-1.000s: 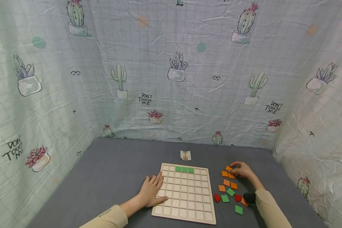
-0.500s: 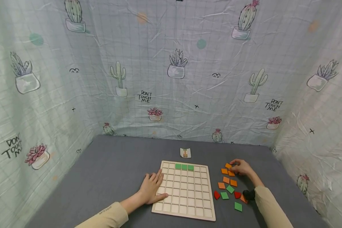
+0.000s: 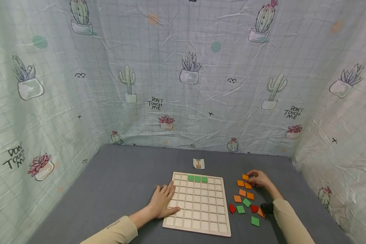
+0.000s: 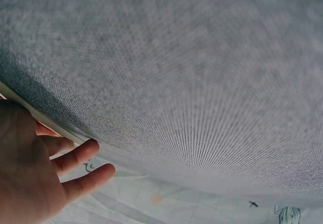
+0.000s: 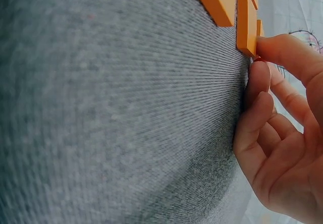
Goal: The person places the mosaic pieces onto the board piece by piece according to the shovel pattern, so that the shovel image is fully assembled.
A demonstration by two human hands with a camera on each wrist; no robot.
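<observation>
My left hand [image 3: 162, 202] rests with spread fingers on the left edge of a square wooden grid board [image 3: 196, 234]. In the left wrist view, the fingers [image 4: 83, 182] of that hand reach past the edge of the board. Three green square tiles [image 3: 197, 179] fill neighbouring cells of its far row. My right hand [image 3: 260, 179] is low over the table to the right of the board, pinching the edge of an orange square tile [image 3: 245, 177] between thumb and fingertips. Close to it lie two other orange tiles [image 3: 240, 183]. In the right wrist view, the remaining fingers [image 5: 252, 123] are curled.
Below my right hand lie several orange tiles [image 3: 237, 199], green tiles [image 3: 255, 221] and red rounded pieces [image 3: 232, 208]. A small printed card [image 3: 199, 164] lies behind the board. A cactus-print curtain [image 3: 183, 112] encloses the grey table [image 3: 134, 169] at the back and sides.
The head view has tilted slightly, moving the scene up in the picture. The pinched orange tile has shifted slightly right. My left hand keeps its place on the board.
</observation>
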